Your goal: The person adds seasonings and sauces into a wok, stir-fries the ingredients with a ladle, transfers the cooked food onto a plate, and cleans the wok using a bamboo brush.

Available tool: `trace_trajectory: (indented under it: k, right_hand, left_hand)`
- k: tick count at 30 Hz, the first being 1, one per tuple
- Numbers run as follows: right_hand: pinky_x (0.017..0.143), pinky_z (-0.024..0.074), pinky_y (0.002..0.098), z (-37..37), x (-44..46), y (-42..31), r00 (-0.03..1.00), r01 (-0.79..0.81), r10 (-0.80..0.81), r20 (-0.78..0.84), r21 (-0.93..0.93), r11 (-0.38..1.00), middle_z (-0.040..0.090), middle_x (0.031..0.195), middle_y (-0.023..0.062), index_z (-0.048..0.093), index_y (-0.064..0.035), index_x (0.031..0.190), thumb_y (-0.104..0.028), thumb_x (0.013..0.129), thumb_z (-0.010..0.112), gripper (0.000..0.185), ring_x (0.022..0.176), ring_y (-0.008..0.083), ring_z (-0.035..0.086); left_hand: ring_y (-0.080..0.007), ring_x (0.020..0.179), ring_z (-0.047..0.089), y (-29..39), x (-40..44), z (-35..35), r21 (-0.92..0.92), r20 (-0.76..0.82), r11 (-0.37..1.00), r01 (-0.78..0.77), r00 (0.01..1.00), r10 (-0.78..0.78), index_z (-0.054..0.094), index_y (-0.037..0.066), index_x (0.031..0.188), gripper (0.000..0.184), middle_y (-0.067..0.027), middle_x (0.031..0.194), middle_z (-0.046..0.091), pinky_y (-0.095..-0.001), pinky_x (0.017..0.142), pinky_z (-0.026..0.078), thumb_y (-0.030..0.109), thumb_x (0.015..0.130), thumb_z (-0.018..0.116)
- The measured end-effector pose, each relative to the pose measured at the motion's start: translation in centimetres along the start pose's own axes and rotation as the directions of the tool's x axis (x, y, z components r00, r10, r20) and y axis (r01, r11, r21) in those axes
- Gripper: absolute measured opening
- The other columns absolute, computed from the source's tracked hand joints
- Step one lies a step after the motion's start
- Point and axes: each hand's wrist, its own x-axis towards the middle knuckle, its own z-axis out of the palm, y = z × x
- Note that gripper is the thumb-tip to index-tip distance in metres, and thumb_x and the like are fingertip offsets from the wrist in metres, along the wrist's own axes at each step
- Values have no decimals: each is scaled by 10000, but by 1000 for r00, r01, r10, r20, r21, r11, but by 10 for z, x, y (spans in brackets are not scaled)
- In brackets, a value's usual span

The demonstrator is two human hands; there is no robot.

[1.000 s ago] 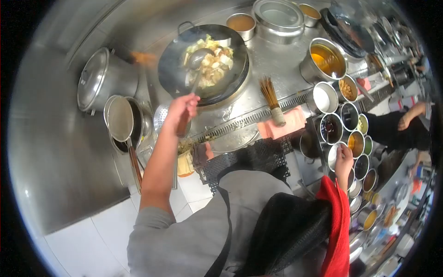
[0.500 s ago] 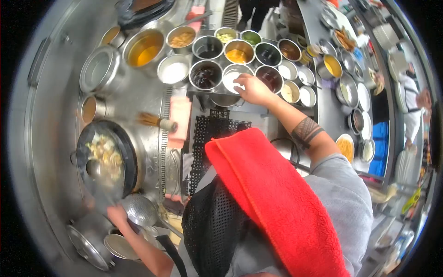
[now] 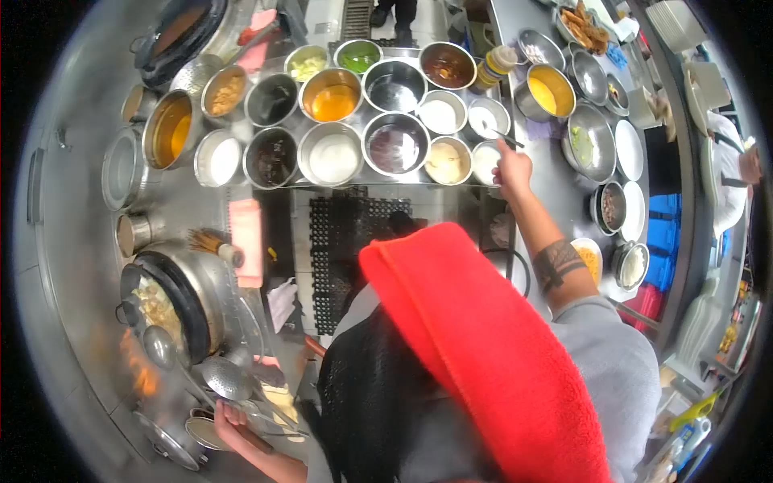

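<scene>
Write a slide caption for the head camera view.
Left hand on a ladle at the wok, right hand at a spoon handle among metal pots.

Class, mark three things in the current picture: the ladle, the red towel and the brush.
Ladle [image 3: 159,347]: head view, on its round bowl.
Red towel [image 3: 483,346]: head view, middle of its cloth.
Brush [image 3: 232,256]: head view, on its pale handle.

Right arm [image 3: 538,221] forward, fingers [image 3: 501,167] curled
</scene>
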Motion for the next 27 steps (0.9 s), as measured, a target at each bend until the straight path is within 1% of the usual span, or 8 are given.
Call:
trace_trajectory:
  k: [2,9,13,15,20,22,24,27]
  right_hand:
    - [412,411,309,-28,34,7,996,-79,81,-39,55,995,580,623,87,641,35,850,-302,914,742,358,480,186,573]
    - [491,446,264,-17,117,16,945,58,-158,287,328,943,646,829,68,684,47,1102,-181,991,656,255,595,115,578]
    - [613,502,336,-16,116,7,837,481,-389,385,-178,858,650,811,71,690,15,1224,-195,1018,604,306,649,184,615]
    - [724,520,356,-36,94,-3,470,882,-712,521,-319,348,657,816,122,702,7,1205,-192,1002,611,298,721,260,637]
    - [780,519,360,-60,99,24,593,804,-614,521,-427,414,662,937,154,663,-24,1276,-248,947,697,399,806,292,638]
    - [768,528,376,-52,47,-35,167,898,-952,257,-439,39,668,989,136,652,-7,1267,-241,922,724,422,822,260,644]
    - [772,541,357,-37,15,-49,631,743,-543,553,-232,627,689,995,110,657,35,1197,-223,935,708,371,850,216,655]
    - [783,568,321,13,-61,-81,172,347,55,983,-113,931,714,997,97,670,14,1150,-206,999,643,268,898,188,695]
  left_hand:
    - [-78,447,373,-15,-44,28,-208,303,971,118,952,-50,553,107,813,222,27,623,444,-261,383,291,185,1008,622]
    - [-75,424,377,-37,-151,143,-87,234,994,66,971,-44,568,70,976,97,29,618,435,-243,371,281,141,1014,622]
    - [-66,407,373,-39,-187,190,-13,255,997,70,965,-65,595,68,1053,84,28,627,463,-235,372,280,123,997,626]
    - [-77,403,388,-47,-195,199,-34,330,996,87,941,-71,598,66,1060,92,16,635,480,-232,373,284,116,990,631]
    - [-89,411,415,-65,-219,231,40,338,996,85,936,-94,587,60,1042,116,7,644,486,-236,379,306,128,971,650]
    - [-104,499,486,-60,-224,268,155,413,987,-39,910,-29,543,44,1017,142,-2,682,495,-248,447,403,122,959,646]
    - [-132,580,534,-59,-212,303,106,525,985,-136,849,61,516,28,1033,147,-22,712,505,-280,542,474,110,967,619]
    - [-199,809,667,-47,-202,377,51,629,978,-204,767,127,526,5,1104,187,-95,846,644,-356,794,543,124,984,607]
